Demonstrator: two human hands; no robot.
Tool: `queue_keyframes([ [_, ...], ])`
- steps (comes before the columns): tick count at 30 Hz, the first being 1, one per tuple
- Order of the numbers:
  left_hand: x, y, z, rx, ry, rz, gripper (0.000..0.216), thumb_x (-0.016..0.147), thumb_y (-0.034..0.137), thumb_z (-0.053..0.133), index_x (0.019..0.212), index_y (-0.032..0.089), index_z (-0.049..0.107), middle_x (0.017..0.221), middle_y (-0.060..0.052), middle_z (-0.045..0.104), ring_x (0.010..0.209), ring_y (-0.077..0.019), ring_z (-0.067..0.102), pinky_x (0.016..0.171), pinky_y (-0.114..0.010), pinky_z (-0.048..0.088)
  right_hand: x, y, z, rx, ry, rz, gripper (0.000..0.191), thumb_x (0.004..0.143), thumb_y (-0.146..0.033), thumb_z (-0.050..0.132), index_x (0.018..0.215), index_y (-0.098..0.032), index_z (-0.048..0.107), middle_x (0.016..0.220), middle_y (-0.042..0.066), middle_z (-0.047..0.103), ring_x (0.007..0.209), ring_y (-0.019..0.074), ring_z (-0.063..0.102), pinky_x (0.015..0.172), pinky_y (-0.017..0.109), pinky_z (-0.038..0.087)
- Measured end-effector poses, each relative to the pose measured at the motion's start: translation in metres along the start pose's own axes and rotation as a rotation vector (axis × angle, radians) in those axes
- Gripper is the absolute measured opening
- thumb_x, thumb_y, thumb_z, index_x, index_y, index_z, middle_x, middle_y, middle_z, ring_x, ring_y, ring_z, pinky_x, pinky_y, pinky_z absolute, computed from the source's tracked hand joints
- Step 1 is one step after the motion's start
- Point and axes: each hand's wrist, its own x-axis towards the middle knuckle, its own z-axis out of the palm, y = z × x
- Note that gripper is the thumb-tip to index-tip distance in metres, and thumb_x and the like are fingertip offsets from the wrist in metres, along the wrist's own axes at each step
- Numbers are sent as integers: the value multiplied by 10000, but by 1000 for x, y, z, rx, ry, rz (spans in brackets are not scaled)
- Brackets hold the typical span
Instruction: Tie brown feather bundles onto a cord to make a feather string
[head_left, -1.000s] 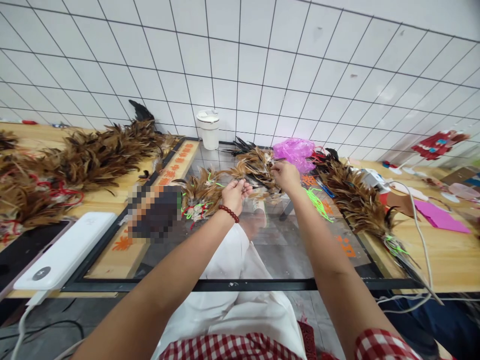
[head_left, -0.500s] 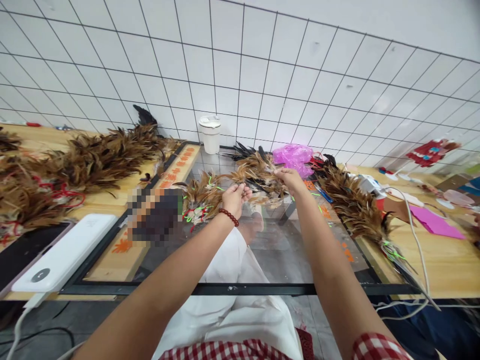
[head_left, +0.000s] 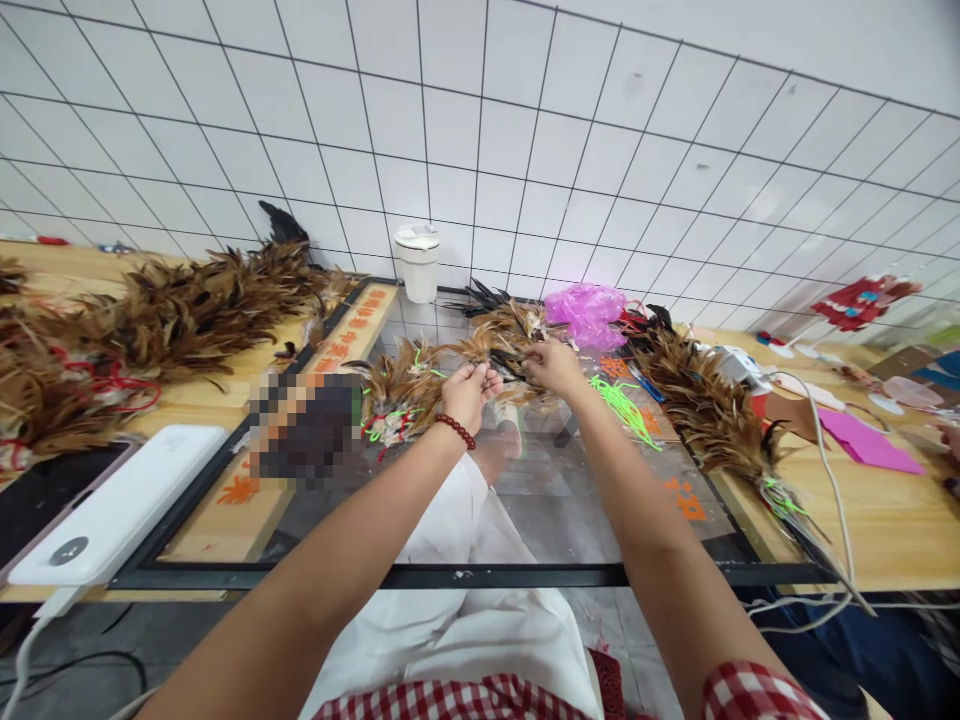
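My left hand (head_left: 466, 394), with a beaded bracelet at the wrist, is closed in a pinch just in front of the feather pile. What sits between its fingertips is too small to make out. To its right, my right hand (head_left: 553, 366) has its fingers drawn together among loose brown and black feathers (head_left: 510, 322). Beside my left hand lies a bundle of brown feathers (head_left: 405, 385) tied with green and red cords. Bright green cords (head_left: 624, 408) lie on the glass right of my right hand.
A white lidded cup (head_left: 418, 265) stands at the back, near a pink plastic bag (head_left: 586, 312). Long feather garlands lie left (head_left: 202, 310) and right (head_left: 697, 395). A white power bank (head_left: 120, 505) is at left. A white cable (head_left: 832, 480) hangs over the right edge.
My right hand has moved down and left, into the feathers nearer my left hand. The green cords beside it now show. My left hand has hardly moved.
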Motion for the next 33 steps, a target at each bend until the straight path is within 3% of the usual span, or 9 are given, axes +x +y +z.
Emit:
queue_keyframes([
  [3,-1,1,0,14,4,-10,96,816,102,555,721,106,546,581,3,587,499,-69,578,573,-213,504,0,-3,-2,94,87,40,180,740,-247,577,819,-185,726,796,61,668,792,195,588,743,299,426],
  [6,-2,2,0,29,-8,-27,87,817,107,556,730,105,552,594,-5,603,517,-76,594,577,-214,508,4,-4,-15,466,121,214,196,743,-320,580,708,-166,697,637,21,634,616,148,560,604,263,430],
  [10,-2,3,-2,15,-29,-43,75,823,106,552,748,106,558,621,-19,625,553,-84,615,605,-217,518,5,-11,-34,995,-53,387,164,631,-314,678,624,-153,649,550,1,590,477,88,490,435,200,355],
  [13,0,3,-3,4,-47,-55,73,818,96,560,746,105,556,652,-36,643,582,-93,631,640,-233,526,1,-22,-37,1143,-195,368,190,558,-294,739,632,-141,654,563,3,600,472,73,493,416,180,340],
  [17,2,2,-4,27,-69,-65,72,812,96,570,741,103,561,688,-63,662,614,-113,650,679,-263,531,-5,-41,-25,1184,-278,232,207,566,-309,750,636,-143,649,517,-31,556,447,51,446,422,175,330],
  [21,2,1,-5,62,-117,-62,62,796,102,591,737,107,571,680,-56,667,622,-117,655,668,-260,533,-7,-48,-7,1131,-281,89,236,622,-368,718,668,-150,641,587,-17,589,539,87,520,535,212,428],
  [28,1,-5,-6,175,-192,6,98,710,154,696,704,90,622,633,-56,659,565,-108,628,604,-240,528,-4,-34,-1,831,-43,-208,179,678,-352,677,671,-176,642,748,14,565,732,130,546,733,282,454],
  [31,2,-8,-5,252,-206,56,115,684,161,708,649,86,627,590,-48,643,507,-104,602,548,-238,517,-3,-30,-3,861,-64,-221,174,673,-353,673,673,-183,633,815,25,579,809,141,555,790,289,448],
  [33,4,-10,-5,280,-180,98,123,675,154,705,611,91,622,560,-37,628,479,-100,586,526,-238,511,-1,-26,-2,928,-71,-126,198,650,-365,680,713,-183,636,839,24,601,816,141,559,783,284,450],
])
